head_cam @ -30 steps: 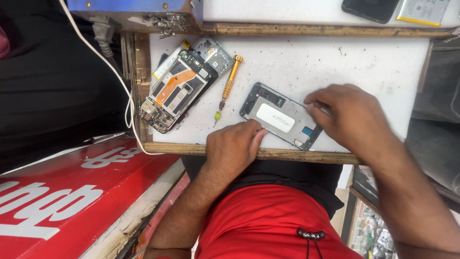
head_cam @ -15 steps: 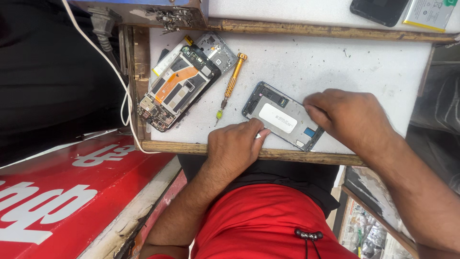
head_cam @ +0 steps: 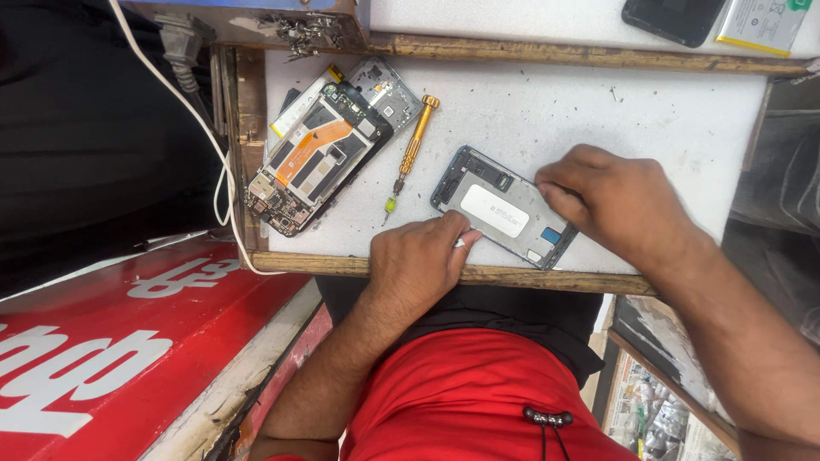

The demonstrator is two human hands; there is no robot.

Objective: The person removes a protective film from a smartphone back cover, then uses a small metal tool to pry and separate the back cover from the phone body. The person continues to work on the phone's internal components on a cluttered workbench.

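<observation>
Pinning the phone frame (head_cam: 504,208) flat, left hand (head_cam: 418,265) and right hand (head_cam: 615,201) press curled fingers (gripping nothing).

A white worktop (head_cam: 598,111) bears a phone frame (head_cam: 500,207), a dismantled phone (head_cam: 318,158) and a screwdriver (head_cam: 410,158).

Matt speckled white worktop (head_cam: 598,111), worn wooden edging (head_cam: 530,277), metal phone frame (head_cam: 504,207).
</observation>
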